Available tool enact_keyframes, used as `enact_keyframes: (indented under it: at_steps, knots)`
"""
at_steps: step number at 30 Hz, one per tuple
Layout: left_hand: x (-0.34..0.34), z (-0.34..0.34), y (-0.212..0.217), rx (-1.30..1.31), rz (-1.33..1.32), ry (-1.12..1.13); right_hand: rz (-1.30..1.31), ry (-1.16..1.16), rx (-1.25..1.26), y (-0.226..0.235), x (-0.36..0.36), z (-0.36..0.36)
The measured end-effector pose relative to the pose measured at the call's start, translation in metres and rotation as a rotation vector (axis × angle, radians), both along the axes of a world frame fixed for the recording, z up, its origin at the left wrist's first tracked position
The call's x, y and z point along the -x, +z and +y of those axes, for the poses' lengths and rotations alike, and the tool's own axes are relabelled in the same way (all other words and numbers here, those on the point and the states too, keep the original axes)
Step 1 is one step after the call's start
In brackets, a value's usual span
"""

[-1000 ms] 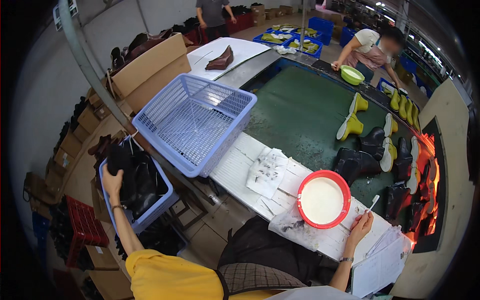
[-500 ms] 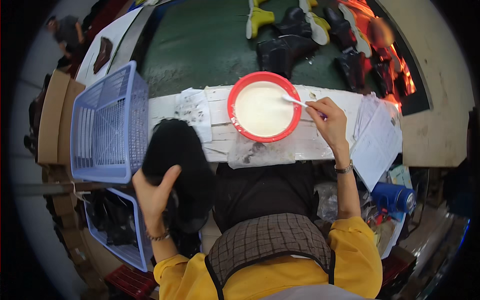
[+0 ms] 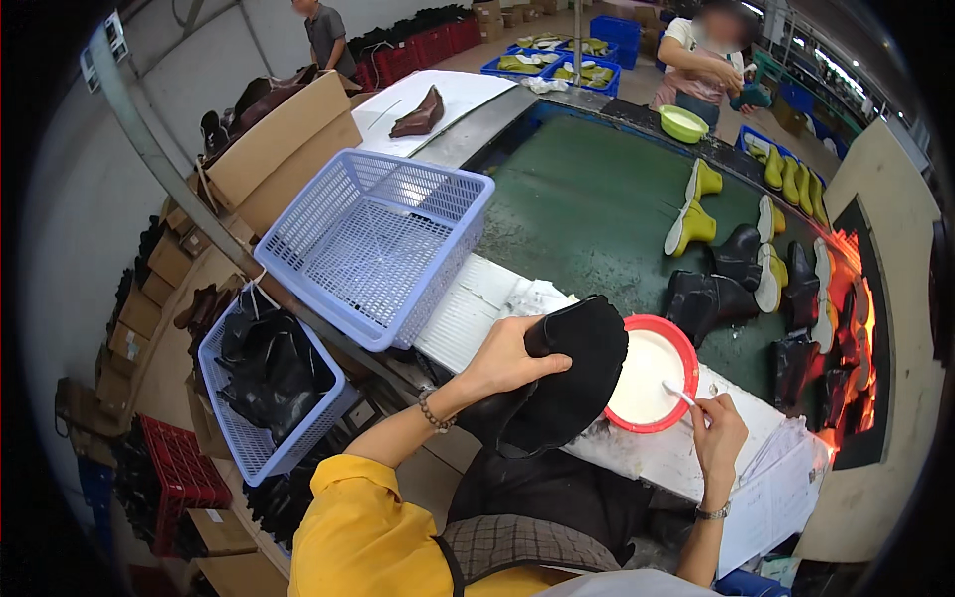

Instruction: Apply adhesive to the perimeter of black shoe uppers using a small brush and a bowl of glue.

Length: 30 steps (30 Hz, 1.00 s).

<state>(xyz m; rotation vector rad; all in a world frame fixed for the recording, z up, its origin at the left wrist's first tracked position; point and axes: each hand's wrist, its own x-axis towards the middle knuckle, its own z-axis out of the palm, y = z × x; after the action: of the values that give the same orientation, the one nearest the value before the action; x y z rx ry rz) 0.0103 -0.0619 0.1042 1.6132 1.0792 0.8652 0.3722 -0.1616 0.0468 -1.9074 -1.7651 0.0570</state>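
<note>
My left hand (image 3: 517, 360) grips a black boot (image 3: 569, 383), tilted with its flat dark bottom facing up, just left of the bowl. The thumb lies across the boot's edge. In my right hand (image 3: 718, 438) a thin white brush (image 3: 677, 391), much like a toothbrush, is pinched near its rear. Its head reaches over the rim of a red bowl (image 3: 691, 353) filled with cream-white liquid (image 3: 642, 378). The bowl stands on the white ledge (image 3: 482, 298) at the near side of a green conveyor belt (image 3: 587, 189).
An empty blue-purple basket (image 3: 373, 249) stands left; a lower basket (image 3: 338, 393) holds black boots. Black boots (image 3: 701, 298) and yellow-green boots (image 3: 691, 229) lie on the belt near a glowing orange heater opening (image 3: 860, 308). Papers (image 3: 771, 488) hang at right. A co-worker (image 3: 701, 60) stands across.
The view has swung left and upward, bringing the far belt end and co-worker into sight. My left hand has brought the boot right, close beside the bowl. The brush stays at the bowl.
</note>
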Motion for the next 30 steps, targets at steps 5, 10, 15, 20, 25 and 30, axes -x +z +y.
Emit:
enact_keyframes:
  at_steps: [5,10,15,20,25,30]
  knots:
    - [-0.001,0.013,0.001,0.011,0.065,0.035,0.042,-0.009,-0.026,-0.002,-0.002,0.009]
    - [-0.008,0.016,0.012,0.004,0.068,0.031,0.281,0.017,-0.078,-0.024,-0.019,0.005]
    - [-0.006,0.030,-0.008,-0.116,0.376,0.186,0.533,-0.033,-0.191,-0.087,-0.043,0.001]
    - [0.016,0.062,-0.086,-0.229,0.808,0.553,0.597,-0.114,-0.328,-0.125,-0.030,0.003]
    - [0.015,0.097,-0.123,-0.251,0.886,0.582,0.599,-0.137,-0.290,-0.108,-0.024,0.002]
    - [0.012,0.098,-0.120,-0.235,0.912,0.567,0.582,-0.114,-0.280,-0.102,-0.026,0.005]
